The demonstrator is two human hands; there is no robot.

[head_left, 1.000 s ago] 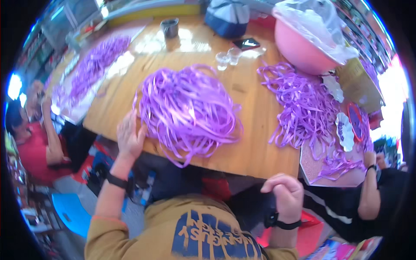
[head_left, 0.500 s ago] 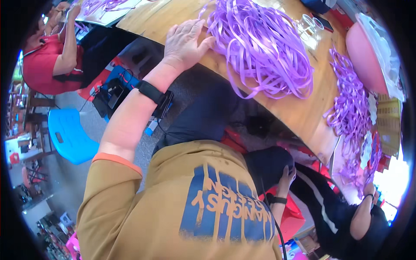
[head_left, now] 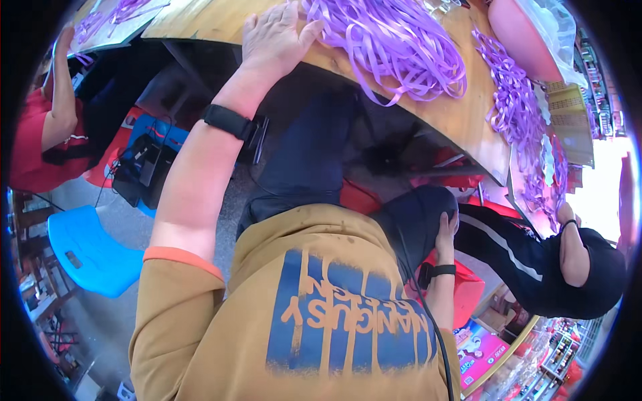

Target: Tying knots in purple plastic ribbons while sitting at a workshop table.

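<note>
Your left hand [head_left: 281, 40] lies flat and open on the wooden surface [head_left: 200, 25], thumb spread out just beside the pile of purple ribbon [head_left: 394, 50]; whether it touches is unclear. That pile sits to the right of it, loops hanging over the near edge, its far part cut off by the view. Your right hand [head_left: 445, 235] rests on your knee, fingers extended.

Crowding your right side are a second purple heap [head_left: 508, 90], a pink basin [head_left: 525, 40] with a clear plastic bag [head_left: 558, 33], and a yellowish box [head_left: 570, 123]. A person in black [head_left: 582, 277] sits close there; one in red [head_left: 43, 150] sits left. A dark cable [head_left: 438, 337] runs down your shirt, and a blue stool [head_left: 93, 254] stands behind on the left.
</note>
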